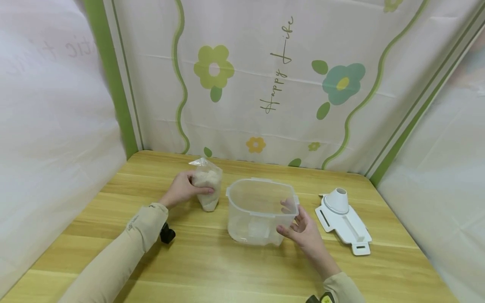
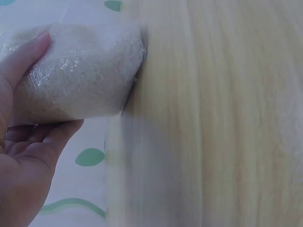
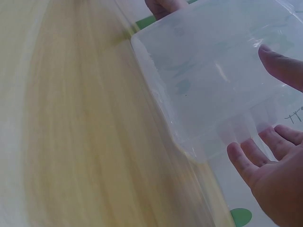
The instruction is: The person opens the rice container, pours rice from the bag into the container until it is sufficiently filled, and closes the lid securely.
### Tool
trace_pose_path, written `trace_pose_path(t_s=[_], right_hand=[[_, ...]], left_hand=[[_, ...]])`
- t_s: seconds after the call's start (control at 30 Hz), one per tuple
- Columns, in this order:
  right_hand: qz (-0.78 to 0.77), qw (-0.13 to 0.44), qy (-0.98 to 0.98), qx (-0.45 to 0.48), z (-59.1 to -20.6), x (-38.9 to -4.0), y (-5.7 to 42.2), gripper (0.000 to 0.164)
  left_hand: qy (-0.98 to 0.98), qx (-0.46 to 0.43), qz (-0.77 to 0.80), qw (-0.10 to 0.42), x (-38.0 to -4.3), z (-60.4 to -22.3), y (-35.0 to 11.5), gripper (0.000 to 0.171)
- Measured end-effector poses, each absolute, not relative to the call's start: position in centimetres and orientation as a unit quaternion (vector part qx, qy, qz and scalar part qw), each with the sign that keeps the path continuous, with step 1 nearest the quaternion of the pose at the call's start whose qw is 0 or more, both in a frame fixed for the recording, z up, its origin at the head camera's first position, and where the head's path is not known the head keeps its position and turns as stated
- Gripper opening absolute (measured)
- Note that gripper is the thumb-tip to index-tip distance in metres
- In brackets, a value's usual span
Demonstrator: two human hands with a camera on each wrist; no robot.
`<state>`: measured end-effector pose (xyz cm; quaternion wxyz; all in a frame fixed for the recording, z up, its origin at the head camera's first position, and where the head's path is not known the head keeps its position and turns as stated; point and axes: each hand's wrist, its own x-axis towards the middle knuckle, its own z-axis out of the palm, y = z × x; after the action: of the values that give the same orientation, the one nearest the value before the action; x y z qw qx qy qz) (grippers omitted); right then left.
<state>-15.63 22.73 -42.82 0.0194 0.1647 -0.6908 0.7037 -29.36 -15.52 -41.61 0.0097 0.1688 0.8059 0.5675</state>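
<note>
My left hand point(image 1: 183, 189) grips a clear plastic bag of rice point(image 1: 207, 185) around its side, with the thumb across the front. In the left wrist view the bag of rice point(image 2: 90, 71) shows its grains through the film, its bottom at or close to the tabletop. To the right stands a translucent plastic container point(image 1: 246, 223), open at the top. My right hand point(image 1: 305, 231) holds its right end, thumb in front and fingers behind. The right wrist view shows the thumb and fingers on different sides of the container point(image 3: 203, 85).
Right of the container lies a white plastic lid point(image 1: 350, 227) with a cone-shaped spout point(image 1: 337, 201). A small black object point(image 1: 167, 233) shows beside the left sleeve. Behind the wooden table point(image 1: 212, 269) hangs a flower-printed curtain point(image 1: 242, 84).
</note>
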Motion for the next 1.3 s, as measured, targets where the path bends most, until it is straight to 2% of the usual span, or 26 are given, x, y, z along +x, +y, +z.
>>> trace_pose_path(t_s=[0.4,0.87,1.3], right_hand=[[0.707,0.017,-0.688,0.164,-42.7,-15.5,22.6,0.075],[0.703,0.022,-0.69,0.168,-42.6,-15.6,22.8,0.074],[0.703,0.024,-0.69,0.169,-42.7,-15.6,22.7,0.074]], left_hand=[[0.851,0.149,0.503,-0.024,-27.0,-38.4,-15.6,0.044],[0.889,0.221,0.384,-0.116,-23.8,-30.1,-14.4,0.041],[0.903,0.266,0.327,-0.086,-22.0,-25.5,-11.7,0.034]])
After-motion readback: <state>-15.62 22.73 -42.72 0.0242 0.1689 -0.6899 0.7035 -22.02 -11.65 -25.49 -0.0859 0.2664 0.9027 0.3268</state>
